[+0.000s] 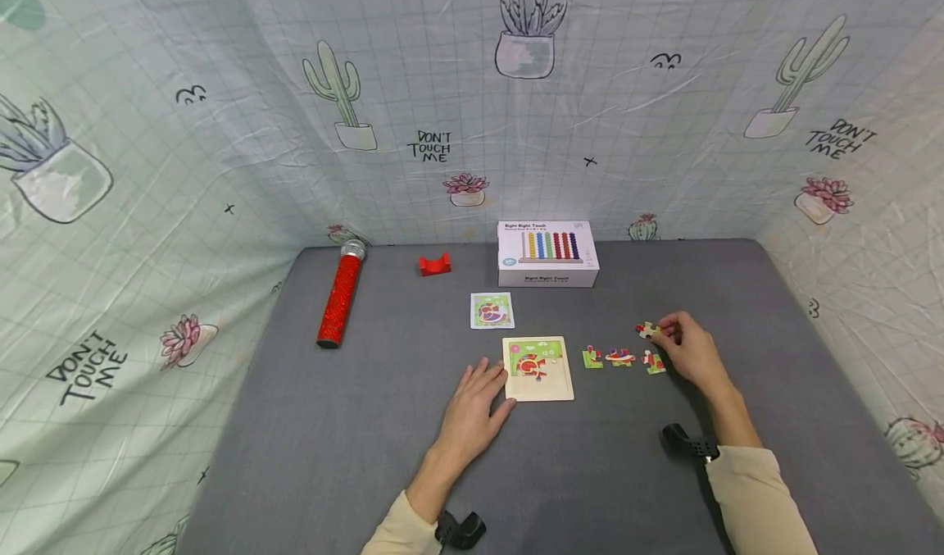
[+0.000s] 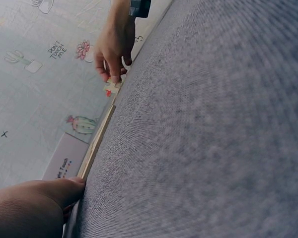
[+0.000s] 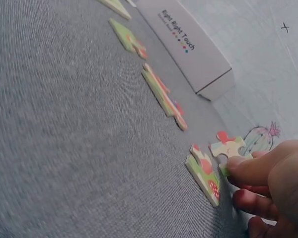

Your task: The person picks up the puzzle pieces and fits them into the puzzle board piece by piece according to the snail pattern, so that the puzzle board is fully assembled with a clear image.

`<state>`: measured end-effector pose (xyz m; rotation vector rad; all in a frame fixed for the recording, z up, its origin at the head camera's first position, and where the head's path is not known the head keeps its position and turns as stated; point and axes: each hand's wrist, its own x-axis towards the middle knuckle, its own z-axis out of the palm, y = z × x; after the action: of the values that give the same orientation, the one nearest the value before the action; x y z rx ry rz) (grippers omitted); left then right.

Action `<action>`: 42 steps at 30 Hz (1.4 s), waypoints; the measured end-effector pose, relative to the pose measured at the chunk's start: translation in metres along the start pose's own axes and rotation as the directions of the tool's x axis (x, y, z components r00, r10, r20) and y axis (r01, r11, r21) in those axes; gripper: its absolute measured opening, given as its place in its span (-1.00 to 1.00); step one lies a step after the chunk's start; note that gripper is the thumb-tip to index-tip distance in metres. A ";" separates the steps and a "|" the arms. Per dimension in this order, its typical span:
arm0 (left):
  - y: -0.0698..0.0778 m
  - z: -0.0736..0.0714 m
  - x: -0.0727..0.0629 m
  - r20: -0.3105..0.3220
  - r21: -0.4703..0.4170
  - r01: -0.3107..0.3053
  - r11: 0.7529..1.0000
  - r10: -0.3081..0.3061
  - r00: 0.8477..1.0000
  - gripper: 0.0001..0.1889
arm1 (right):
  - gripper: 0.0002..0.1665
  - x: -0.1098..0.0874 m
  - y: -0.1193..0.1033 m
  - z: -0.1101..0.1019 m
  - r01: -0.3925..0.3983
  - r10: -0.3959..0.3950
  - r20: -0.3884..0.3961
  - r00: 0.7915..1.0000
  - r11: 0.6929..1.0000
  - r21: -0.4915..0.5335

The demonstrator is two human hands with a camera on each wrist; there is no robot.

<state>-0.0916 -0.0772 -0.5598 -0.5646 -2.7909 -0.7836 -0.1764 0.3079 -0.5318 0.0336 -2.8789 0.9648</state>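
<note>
My right hand (image 1: 692, 352) pinches a jigsaw puzzle piece (image 3: 229, 147) between thumb and fingers, raised off the table in the right wrist view. Three more pieces lie nearby: a corner piece (image 1: 592, 357), a long red-and-white piece (image 1: 620, 357) and one with a red spot (image 3: 206, 176). The square puzzle board (image 1: 549, 384) is partly filled, with bare wood along its lower part. At the board's left edge rests my left hand (image 1: 472, 411), fingers spread and fairly straight, the thumb by the near left corner.
Behind the board lies a small picture card (image 1: 492, 311). A white box (image 1: 548, 254) stands at the back, with a red curved block (image 1: 435, 265) left of it. Further left lies a red glittery microphone (image 1: 341, 297). A patterned cloth (image 1: 413, 88) hangs behind the grey table.
</note>
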 end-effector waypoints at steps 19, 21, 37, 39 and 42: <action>0.000 0.000 0.001 0.010 0.009 0.010 1.000 -0.010 1.000 -0.49 | -0.77 -0.012 -0.040 0.009 0.093 -0.093 -0.012 0.996 0.991 0.091; 0.000 0.000 0.001 0.012 0.009 0.011 1.000 -0.011 1.000 -0.49 | -0.78 -0.012 -0.045 0.012 0.099 -0.099 -0.008 0.995 0.991 0.093; 0.001 -0.001 0.000 0.008 0.012 0.007 1.000 -0.007 1.000 -0.49 | -0.85 -0.018 -0.083 0.037 0.126 -0.133 0.052 0.990 0.984 0.130; 0.001 -0.001 0.000 0.006 0.008 0.006 1.000 -0.006 1.000 -0.49 | -0.86 -0.019 -0.086 0.041 0.130 -0.140 0.064 0.988 0.982 0.140; 0.001 0.000 -0.001 0.002 0.005 0.004 1.000 -0.004 1.000 -0.49 | -0.87 -0.020 -0.090 0.046 0.136 -0.151 0.090 0.984 0.978 0.157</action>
<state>-0.0906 -0.0767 -0.5591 -0.5596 -2.7955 -0.7773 -0.1557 0.2080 -0.5169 0.3067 -2.8377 1.1805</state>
